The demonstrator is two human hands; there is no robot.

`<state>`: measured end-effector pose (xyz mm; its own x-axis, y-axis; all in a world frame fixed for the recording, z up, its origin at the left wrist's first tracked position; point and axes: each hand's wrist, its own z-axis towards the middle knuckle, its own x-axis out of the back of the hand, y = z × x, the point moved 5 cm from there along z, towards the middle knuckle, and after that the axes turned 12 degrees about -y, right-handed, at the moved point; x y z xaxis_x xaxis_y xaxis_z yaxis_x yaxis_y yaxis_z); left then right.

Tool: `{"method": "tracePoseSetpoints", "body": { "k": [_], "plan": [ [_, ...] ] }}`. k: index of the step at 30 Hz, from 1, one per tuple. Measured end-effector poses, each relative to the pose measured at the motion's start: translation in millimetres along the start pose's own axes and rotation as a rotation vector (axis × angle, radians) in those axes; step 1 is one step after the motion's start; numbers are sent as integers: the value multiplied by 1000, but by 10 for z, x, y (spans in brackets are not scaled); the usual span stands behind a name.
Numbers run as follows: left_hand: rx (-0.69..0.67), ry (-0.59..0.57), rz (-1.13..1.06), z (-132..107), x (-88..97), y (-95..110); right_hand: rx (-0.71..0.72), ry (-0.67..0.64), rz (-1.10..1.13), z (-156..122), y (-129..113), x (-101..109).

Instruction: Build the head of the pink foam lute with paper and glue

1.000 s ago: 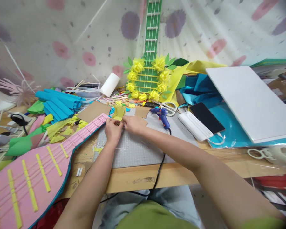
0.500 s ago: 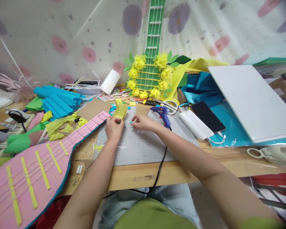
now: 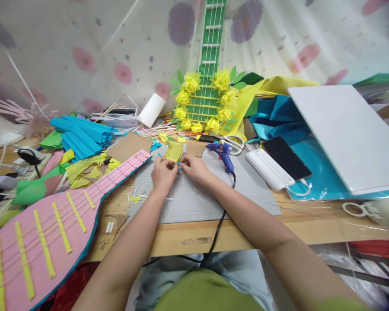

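Note:
My left hand [image 3: 164,175] and my right hand [image 3: 196,168] meet fingertip to fingertip over the grey cutting mat [image 3: 201,201]. Both are closed in a pinch on a thin stick with small blue bits [image 3: 180,166]; most of it is hidden by the fingers. Just behind the left fingers lies a curved yellow piece [image 3: 174,151]. To the right of my right hand a blue glue gun [image 3: 223,154] rests on the mat, its black cord running down over the table edge.
At left lies a pink paper lute [image 3: 42,242] with yellow strips. A green guitar model [image 3: 203,101] with yellow flowers stands behind. Scissors [image 3: 236,149], a white power bank [image 3: 269,169], a black phone [image 3: 287,157] and a white board [image 3: 346,138] sit right. Paper scraps [image 3: 87,172] cover the left.
My hands have come together; the stretch of thin stick that showed between them is now mostly covered. The camera view has shifted slightly.

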<state>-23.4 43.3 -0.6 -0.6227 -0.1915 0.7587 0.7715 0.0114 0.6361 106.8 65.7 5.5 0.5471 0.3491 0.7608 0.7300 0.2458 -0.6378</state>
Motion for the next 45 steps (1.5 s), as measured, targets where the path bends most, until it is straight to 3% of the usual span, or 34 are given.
{"method": "tracePoseSetpoints", "body": {
  "k": [6, 13, 19, 29, 37, 45],
  "plan": [
    [-216, -215, 49, -30, -87, 102, -37, 45, -12, -17, 190, 55],
    [-437, -165, 229, 15, 122, 65, -49, 36, -116, -63, 294, 153],
    [-488, -257, 309, 99, -41, 48, 2, 49, -208, -54, 283, 154],
    [-569, -150, 308, 132, -107, 16, 58, 58, -232, -58, 269, 138],
    [-589, -183, 354, 96, -143, 66, 67, 46, -243, -58, 252, 131],
    [-634, -124, 348, 89, -146, 76, 19, 66, -220, -60, 243, 147]
  ]
}}
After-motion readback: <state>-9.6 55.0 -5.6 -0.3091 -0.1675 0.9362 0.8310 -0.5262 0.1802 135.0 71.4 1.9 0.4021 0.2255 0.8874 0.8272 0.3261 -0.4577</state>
